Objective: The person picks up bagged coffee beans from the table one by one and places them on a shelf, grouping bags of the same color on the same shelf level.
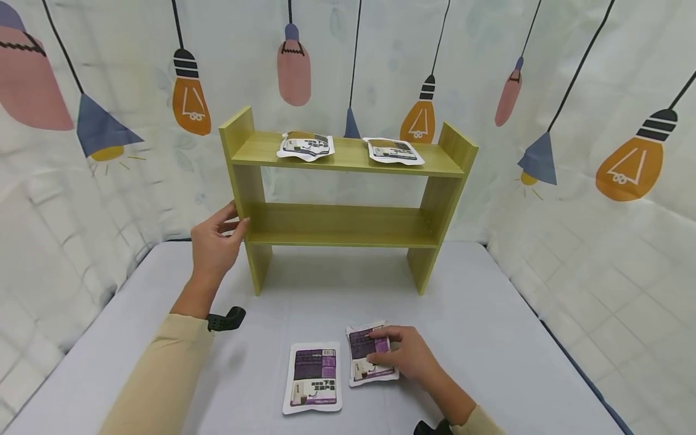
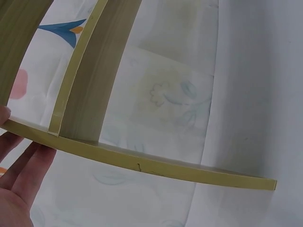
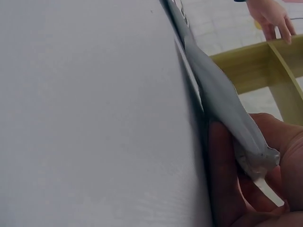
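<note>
My left hand (image 1: 216,241) grips the left side panel of a yellow-green wooden shelf (image 1: 342,237), thumb in front and fingers behind. The left wrist view shows the fingers (image 2: 33,172) against the panel's edge. My right hand (image 1: 405,353) pinches a white sealed pouch (image 1: 361,356) with a purple label; part of it is hidden under the fingers. Up close in the right wrist view, the pouch (image 3: 222,94) stands tilted, its lower edge between thumb and fingers. A second purple-labelled pouch (image 1: 313,396) lies flat on the table to the left of it.
Two more white pouches, a left one (image 1: 306,147) and a right one (image 1: 393,151), lie on the shelf's top board. The shelf stands at the back of a white-covered table (image 1: 505,350). Behind it hangs a curtain (image 1: 337,48) printed with lamps.
</note>
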